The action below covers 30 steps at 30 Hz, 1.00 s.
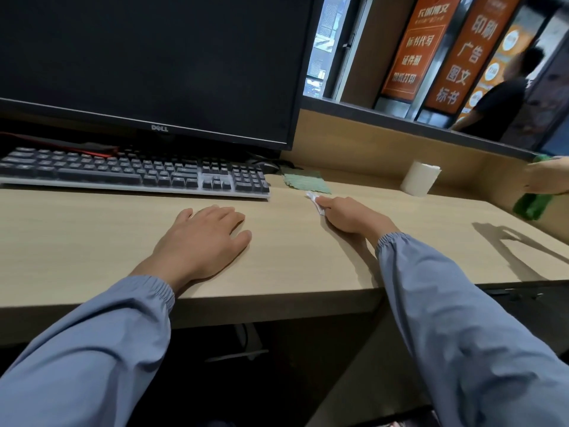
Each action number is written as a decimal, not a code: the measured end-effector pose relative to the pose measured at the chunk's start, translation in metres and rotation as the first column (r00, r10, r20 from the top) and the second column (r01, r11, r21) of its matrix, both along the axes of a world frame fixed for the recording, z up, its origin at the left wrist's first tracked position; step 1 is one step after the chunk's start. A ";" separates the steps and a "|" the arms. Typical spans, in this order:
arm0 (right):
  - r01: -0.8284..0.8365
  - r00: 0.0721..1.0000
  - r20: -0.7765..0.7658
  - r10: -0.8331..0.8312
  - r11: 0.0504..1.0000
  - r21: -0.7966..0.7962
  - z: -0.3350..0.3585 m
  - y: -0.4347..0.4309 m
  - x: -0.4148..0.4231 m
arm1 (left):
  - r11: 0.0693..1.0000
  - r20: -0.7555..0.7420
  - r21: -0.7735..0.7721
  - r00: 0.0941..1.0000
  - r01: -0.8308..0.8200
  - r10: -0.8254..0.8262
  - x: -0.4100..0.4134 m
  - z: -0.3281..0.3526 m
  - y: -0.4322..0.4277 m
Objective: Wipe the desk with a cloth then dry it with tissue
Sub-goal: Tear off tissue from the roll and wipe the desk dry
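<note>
Two hands: left hand (203, 238) flat, fingers straight; right hand (348, 217) pinches crumpled white tissue (315, 202).
Surface: pale wooden desk (92, 235).
Room: orange banners (412, 50).

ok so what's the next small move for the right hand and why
Probably draw the tissue back toward the near edge of the desk. The right hand presses it on the wood just in front of the green cloth, which lies set aside beside the keyboard, so drying seems under way. The left hand rests flat, out of that path.
</note>
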State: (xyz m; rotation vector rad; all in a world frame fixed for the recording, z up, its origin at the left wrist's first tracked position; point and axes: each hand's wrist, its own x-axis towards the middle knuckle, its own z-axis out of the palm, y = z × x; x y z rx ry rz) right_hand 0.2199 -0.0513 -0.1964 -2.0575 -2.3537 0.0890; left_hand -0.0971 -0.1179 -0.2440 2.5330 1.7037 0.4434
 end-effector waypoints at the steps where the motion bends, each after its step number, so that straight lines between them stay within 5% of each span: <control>1: 0.013 1.000 0.001 -0.013 1.000 -0.005 -0.001 0.005 0.000 | 1.000 0.004 0.003 1.000 0.001 -0.001 -0.001 -0.001 0.001; 24: 0.135 0.991 -0.011 -0.136 0.989 -0.060 0.005 -0.016 0.008 | 1.000 0.012 0.001 1.000 -0.007 0.007 -0.001 0.001 0.001; 30: 0.049 0.998 -0.039 -0.051 0.998 -0.045 0.004 -0.063 0.011 | 1.000 0.002 -0.008 1.000 0.001 -0.001 -0.001 0.002 -0.001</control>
